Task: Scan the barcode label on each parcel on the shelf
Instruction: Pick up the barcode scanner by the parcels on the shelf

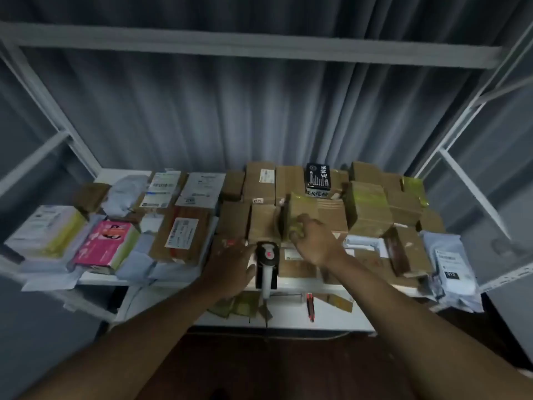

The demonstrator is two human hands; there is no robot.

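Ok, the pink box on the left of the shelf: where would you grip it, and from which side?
Take the pink box across its two long edges, coming from above and the front. It lies flat on grey mailer bags, broad face up, near the shelf's front edge, so the top and front look free. A yellow-and-white box sits close on its left, so a side approach looks cramped.
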